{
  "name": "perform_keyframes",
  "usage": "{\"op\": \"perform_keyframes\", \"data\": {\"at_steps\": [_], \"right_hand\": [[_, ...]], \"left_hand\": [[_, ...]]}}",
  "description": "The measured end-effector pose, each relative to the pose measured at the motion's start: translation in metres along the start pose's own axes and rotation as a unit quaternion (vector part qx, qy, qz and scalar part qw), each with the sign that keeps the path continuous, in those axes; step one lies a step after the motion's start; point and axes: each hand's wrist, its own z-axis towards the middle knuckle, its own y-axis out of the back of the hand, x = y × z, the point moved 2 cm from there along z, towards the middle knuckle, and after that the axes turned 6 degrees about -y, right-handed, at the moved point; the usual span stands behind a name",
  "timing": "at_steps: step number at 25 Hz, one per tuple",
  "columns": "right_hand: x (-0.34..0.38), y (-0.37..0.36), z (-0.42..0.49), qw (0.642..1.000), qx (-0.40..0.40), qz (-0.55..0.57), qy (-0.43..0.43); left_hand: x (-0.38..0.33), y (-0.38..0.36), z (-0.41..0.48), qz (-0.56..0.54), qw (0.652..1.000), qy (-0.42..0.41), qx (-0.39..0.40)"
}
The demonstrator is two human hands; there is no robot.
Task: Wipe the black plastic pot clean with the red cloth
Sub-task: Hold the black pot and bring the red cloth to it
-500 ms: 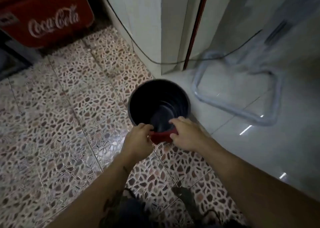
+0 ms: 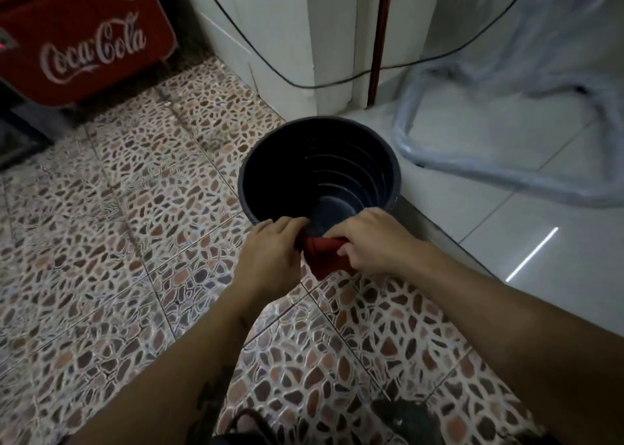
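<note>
A black plastic pot [image 2: 317, 167] with ribbed inner walls is tilted with its mouth toward me, above the patterned floor. My left hand [image 2: 270, 259] grips the near rim on the left. My right hand [image 2: 378, 242] holds the red cloth [image 2: 324, 253] bunched against the near rim, just right of the left hand. Most of the cloth hangs outside the pot, below the rim, partly hidden by both hands.
A red Coca-Cola cooler [image 2: 81, 36] stands at the far left. White cabinet panels [image 2: 277, 39] and a dark cable [image 2: 337, 85] lie behind the pot. A raised white tile step [image 2: 506, 225] runs along the right, with a plastic-wrapped metal frame [image 2: 472, 171] on it. Pebble-patterned floor [image 2: 118, 225] spreads left.
My hands and the pot stay in nearly the same place. The red cloth now hangs a little lower between my hands, and the pot's ribbed inside shows more clearly.
</note>
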Motion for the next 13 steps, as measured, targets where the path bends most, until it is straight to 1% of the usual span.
{"op": "perform_keyframes", "data": {"at_steps": [3, 6, 9, 13], "right_hand": [[0.0, 0.009, -0.021, 0.999, -0.052, 0.009, 0.001], [0.0, 0.028, -0.053, 0.992, -0.119, 0.029, -0.031], [0.003, 0.052, -0.085, 0.975, -0.202, 0.057, -0.074], [0.003, 0.069, -0.122, 0.946, -0.281, 0.062, -0.149]], "left_hand": [[-0.018, 0.013, -0.005, -0.02, 1.0, -0.003, -0.024], [-0.041, 0.028, -0.015, -0.054, 0.997, 0.004, -0.05], [-0.066, 0.039, -0.019, -0.108, 0.991, -0.005, -0.084], [-0.095, 0.051, -0.041, -0.153, 0.979, 0.011, -0.132]]}}
